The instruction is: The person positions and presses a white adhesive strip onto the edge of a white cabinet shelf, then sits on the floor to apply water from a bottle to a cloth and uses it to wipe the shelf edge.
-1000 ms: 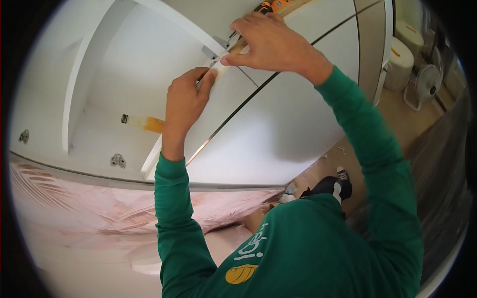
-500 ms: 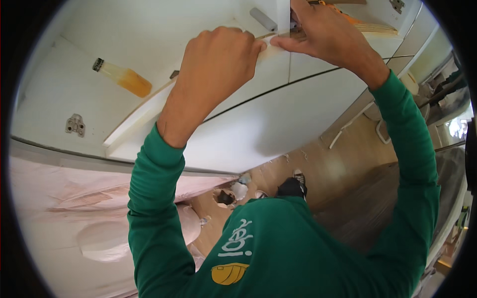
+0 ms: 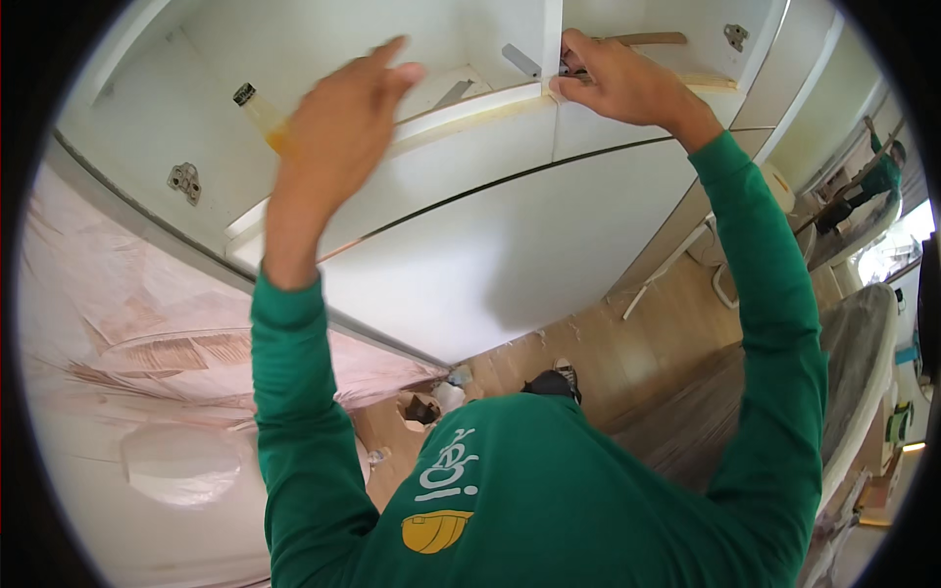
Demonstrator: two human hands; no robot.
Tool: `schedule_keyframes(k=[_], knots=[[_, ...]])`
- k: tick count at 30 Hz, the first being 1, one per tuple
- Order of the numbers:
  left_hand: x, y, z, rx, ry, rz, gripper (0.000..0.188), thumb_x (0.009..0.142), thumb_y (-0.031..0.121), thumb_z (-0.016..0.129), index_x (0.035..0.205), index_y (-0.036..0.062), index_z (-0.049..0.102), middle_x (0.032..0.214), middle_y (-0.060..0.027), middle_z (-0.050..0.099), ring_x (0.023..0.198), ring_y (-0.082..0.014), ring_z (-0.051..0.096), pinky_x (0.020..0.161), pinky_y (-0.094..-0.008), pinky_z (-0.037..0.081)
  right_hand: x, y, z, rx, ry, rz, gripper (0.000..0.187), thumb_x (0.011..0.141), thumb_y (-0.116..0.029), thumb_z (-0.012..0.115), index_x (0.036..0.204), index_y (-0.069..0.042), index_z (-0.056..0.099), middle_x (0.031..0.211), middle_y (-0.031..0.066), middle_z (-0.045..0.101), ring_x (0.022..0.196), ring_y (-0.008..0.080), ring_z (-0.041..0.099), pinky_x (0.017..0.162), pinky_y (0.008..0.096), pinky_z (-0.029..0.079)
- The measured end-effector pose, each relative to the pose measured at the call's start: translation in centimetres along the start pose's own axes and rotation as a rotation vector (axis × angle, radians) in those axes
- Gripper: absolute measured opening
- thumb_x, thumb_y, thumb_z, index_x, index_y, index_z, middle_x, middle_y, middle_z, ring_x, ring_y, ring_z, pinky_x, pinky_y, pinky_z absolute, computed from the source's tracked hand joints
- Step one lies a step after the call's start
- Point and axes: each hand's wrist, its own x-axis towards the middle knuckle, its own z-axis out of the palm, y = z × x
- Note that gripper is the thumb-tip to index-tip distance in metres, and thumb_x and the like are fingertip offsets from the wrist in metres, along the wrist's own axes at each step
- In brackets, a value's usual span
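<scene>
My left hand [image 3: 338, 127] is raised over the front of a white cabinet [image 3: 461, 167], thumb and fingers apart, slightly blurred and holding nothing. Behind it lies a bottle of yellow-orange liquid with a dark cap [image 3: 259, 114], partly covered by the hand. My right hand [image 3: 622, 83] is at the front edge of the upright divider [image 3: 553, 44], fingers and thumb closed around something dark and small that I cannot make out. Just left of the divider is a grey bar [image 3: 520, 61]; a flat grey strip [image 3: 454, 94] lies near the shelf's front edge.
Metal hinge plates [image 3: 184, 183] are fixed on the cabinet's inner sides. A curved brown strip [image 3: 647, 38] lies in the right compartment. Pinkish plastic sheeting [image 3: 147, 314] hangs at left. A plastic-wrapped surface [image 3: 843, 343] stands at right. Another person [image 3: 884, 171] is far off at right.
My left hand has come away from the shelf edge, moving left and opening. My right hand stays at the divider. The view has shifted, and an orange thing behind the right hand no longer shows.
</scene>
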Motion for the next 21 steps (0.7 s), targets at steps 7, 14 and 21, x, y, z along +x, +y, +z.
schedule_keyframes(k=[7, 14, 21], knots=[[-8.7, -3.9, -8.4, 0.191, 0.176, -0.192, 0.046, 0.116, 0.038, 0.059, 0.152, 0.0121, 0.067, 0.134, -0.0169, 0.076, 0.12, -0.0297, 0.072, 0.1, -0.0405, 0.055, 0.4, -2.2, -1.6, -0.043, -0.022, 0.033, 0.06, 0.1, -0.043, 0.073, 0.126, 0.009, 0.055, 0.099, 0.0281, 0.078, 0.09, 0.0461, 0.076, 0.081, 0.0515, 0.061], [-15.0, -4.8, -11.8, 0.142, 0.297, -0.304, 0.047, 0.117, 0.032, 0.058, 0.158, 0.0083, 0.061, 0.136, -0.0164, 0.075, 0.126, -0.0257, 0.07, 0.108, -0.0402, 0.053, 0.2, -3.0, -2.2, -0.14, -0.06, 0.083, 0.067, 0.099, -0.047, 0.072, 0.131, 0.009, 0.056, 0.102, 0.0295, 0.078, 0.093, 0.0466, 0.077, 0.084, 0.0516, 0.061], [-17.3, -5.8, -12.3, 0.17, 0.394, -0.247, 0.045, 0.116, 0.024, 0.06, 0.155, 0.0028, 0.061, 0.133, -0.0157, 0.076, 0.125, -0.0237, 0.07, 0.11, -0.0396, 0.053, 0.2, -2.8, -1.8, -0.09, -0.041, 0.041, 0.067, 0.098, -0.045, 0.072, 0.134, 0.01, 0.055, 0.102, 0.0299, 0.078, 0.094, 0.0469, 0.076, 0.085, 0.0508, 0.061]])
